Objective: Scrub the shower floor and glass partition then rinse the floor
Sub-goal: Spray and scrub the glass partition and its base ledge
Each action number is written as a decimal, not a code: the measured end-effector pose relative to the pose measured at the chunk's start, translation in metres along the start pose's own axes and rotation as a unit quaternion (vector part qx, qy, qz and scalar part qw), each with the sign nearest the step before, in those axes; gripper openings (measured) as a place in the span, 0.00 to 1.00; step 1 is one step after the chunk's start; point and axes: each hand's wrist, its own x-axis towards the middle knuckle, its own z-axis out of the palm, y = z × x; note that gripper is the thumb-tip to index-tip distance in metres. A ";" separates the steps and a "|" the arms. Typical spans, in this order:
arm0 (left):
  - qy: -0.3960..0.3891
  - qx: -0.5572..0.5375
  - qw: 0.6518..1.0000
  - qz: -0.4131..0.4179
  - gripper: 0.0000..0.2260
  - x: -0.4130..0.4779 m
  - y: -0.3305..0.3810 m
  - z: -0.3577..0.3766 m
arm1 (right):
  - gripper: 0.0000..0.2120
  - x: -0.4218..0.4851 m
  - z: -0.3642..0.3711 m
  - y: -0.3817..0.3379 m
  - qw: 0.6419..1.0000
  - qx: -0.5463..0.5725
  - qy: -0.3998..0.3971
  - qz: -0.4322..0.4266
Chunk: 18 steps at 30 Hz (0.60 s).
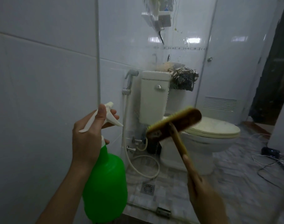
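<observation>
My left hand (88,136) grips the white trigger head of a green spray bottle (105,186), nozzle aimed right toward the glass partition (183,50). My right hand (202,191) holds the wooden handle of a scrub brush (173,122), whose yellow-bristled head is raised against the glass at toilet-seat height. The glass is streaked and wet in its upper part. Its bottom edge sits in a metal bracket (163,212) on the tiled floor (235,183).
Behind the glass stand a white toilet (207,136), a bidet sprayer with hose (130,80) and a floor drain (147,188). White tiled wall fills the left. A dark device with cables (270,151) lies on the floor at right. A shelf hangs above.
</observation>
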 end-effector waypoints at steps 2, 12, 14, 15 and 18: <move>-0.009 -0.006 1.000 -0.001 0.16 -0.005 -0.006 0.005 | 0.45 0.004 -0.003 0.004 1.000 -0.012 0.010 -0.002; -0.053 -0.028 0.998 -0.024 0.14 -0.045 -0.017 0.049 | 0.40 -0.054 0.008 0.029 0.991 0.046 0.028 0.120; -0.062 -0.029 0.997 -0.030 0.15 -0.053 -0.019 0.057 | 0.38 -0.091 0.014 0.044 0.987 0.081 -0.006 0.139; -0.065 -0.029 0.997 -0.034 0.15 -0.058 -0.021 0.061 | 0.38 -0.087 0.011 0.044 0.987 0.078 0.006 0.143; -0.070 -0.013 0.997 -0.029 0.13 -0.067 -0.027 0.071 | 0.35 -0.017 -0.013 0.033 0.989 0.054 0.119 0.068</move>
